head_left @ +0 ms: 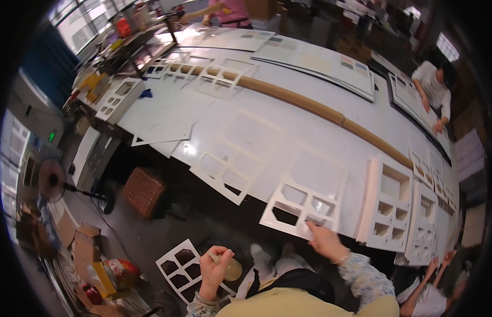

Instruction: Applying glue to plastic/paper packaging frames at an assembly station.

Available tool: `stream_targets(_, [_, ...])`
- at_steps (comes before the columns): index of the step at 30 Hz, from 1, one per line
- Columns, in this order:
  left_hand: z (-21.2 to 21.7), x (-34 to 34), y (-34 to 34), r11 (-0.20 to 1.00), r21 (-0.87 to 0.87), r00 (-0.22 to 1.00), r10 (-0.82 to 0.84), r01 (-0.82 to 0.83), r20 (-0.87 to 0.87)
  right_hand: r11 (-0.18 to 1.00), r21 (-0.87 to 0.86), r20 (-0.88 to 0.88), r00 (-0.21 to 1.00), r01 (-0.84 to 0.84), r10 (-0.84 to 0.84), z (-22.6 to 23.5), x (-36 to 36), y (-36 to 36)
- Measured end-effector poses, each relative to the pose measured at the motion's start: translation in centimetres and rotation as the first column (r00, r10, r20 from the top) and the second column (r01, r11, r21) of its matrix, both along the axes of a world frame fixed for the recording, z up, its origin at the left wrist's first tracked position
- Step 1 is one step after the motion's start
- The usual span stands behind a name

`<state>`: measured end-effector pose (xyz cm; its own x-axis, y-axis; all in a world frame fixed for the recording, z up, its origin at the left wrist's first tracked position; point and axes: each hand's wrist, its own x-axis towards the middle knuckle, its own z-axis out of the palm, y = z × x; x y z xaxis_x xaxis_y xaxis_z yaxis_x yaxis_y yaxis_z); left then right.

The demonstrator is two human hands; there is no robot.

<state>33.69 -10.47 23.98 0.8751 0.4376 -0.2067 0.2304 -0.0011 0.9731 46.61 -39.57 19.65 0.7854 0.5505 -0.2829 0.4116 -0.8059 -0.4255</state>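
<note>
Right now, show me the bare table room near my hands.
Bare: the white strip between the cutout sheet under your right hand and the cardboard tube. Crowded: the frame stacks to the right. Left hand holds a squeeze bottle.

Head fisheye, high, looking down over long white table (pixel 330 132), wide.

Person wore pale yellow top across chest, near lower edge of view. Both sleeves were light floral-patterned fabric, bluish-grey on white, reaching wrists. Left hand (pixel 213 268) was bare, cuff gathered at wrist. Right hand (pixel 325 240) was bare too; thin pale bracelet circled its wrist. Dark strap or collar piece lay over chest between sleeves.
</note>
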Motion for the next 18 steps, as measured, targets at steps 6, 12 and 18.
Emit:
stream_targets(6, [0.0,1.2,2.7,0.998,0.042,0.996,0.051,-0.055,0.073,0.965,0.170,-0.101,0.978,0.197,-0.182,18.4,8.4,-1.9])
stream_targets(12, [-0.9,4.0,3.2,0.996,0.050,0.996,0.072,-0.074,0.051,0.910,0.387,-0.056,0.989,0.151,-0.140,22.5,21.9,-0.2])
stream_targets(18, [0.8,8.9,2.6,0.976,0.085,0.980,0.195,-0.198,0.043,0.901,0.429,0.280,0.939,0.063,-0.200,21.5,38.3,1.0])
